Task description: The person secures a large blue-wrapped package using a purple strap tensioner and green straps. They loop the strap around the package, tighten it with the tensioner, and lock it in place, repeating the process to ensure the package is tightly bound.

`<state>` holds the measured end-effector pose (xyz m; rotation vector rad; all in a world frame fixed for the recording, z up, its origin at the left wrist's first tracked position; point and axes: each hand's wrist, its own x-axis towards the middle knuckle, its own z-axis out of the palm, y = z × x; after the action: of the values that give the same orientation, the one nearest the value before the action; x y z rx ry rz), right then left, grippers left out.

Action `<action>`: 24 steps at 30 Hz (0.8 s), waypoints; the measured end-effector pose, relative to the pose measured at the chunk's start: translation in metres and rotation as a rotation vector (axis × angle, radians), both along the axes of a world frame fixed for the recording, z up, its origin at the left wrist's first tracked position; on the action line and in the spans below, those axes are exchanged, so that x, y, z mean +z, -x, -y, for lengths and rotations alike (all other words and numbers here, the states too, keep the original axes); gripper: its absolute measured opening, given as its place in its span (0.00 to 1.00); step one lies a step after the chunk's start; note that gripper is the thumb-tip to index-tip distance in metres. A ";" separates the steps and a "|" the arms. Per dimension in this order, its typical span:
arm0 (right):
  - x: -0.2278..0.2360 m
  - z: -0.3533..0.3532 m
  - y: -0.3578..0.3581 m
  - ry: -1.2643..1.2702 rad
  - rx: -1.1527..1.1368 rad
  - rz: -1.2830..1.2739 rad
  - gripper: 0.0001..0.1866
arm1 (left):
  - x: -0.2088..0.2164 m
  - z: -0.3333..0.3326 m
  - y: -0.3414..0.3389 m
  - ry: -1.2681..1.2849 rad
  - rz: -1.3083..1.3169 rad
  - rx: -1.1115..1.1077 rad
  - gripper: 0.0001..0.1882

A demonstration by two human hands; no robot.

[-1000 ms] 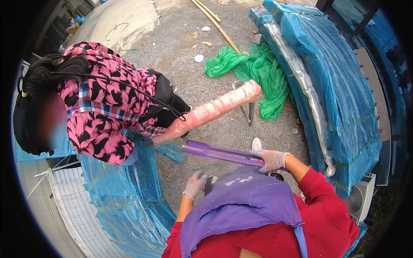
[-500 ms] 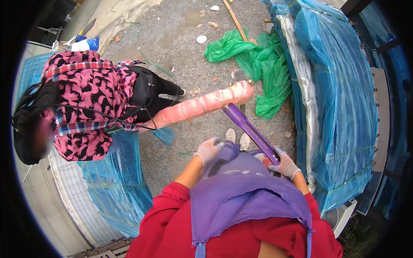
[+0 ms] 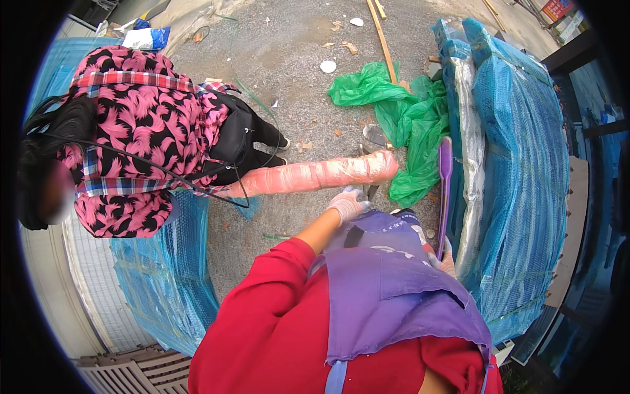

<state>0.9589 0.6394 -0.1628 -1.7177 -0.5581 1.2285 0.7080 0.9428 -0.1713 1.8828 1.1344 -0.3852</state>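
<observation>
Head view: one long roll, pink, cylindrical, bound along its length in clear glossy film; surface ridged by overlapping turns of wrapping, with whitish highlights and paler bands; right end blunt, rounded and slightly thicker; left end running in against a co-worker in a pink-and-black patterned top with checked trim. Position: across the middle of the scene above grey gravel ground, nearly level, right end a little higher in the picture, near a crumpled green plastic sheet. One left hand, in a thin whitish glove with bluish fingertips, just below the roll towards its right end; fingers loosely unfolded, nothing seen in them; contact with the roll cannot be told. One right hand, gloved alike, partly hidden by a purple apron; fingers closed round the lower end of a purple tool. Tool: long and slim, smooth, rounded at the top, a lighter brownish strip down its length; upright in the picture, apart from the roll, beside a silvery wrapped length. At right, one large blue bubble-wrapped stack; at lower left, another blue wrapped bundle.
</observation>
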 end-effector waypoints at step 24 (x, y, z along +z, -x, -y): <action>0.024 -0.142 -0.324 0.202 0.159 -0.056 0.43 | -0.067 -0.020 -0.185 0.179 -0.339 0.544 0.41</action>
<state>1.2833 0.7810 -0.1389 -1.8275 -0.5608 1.4839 0.8932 0.9624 -0.2379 1.3121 1.7167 -0.4831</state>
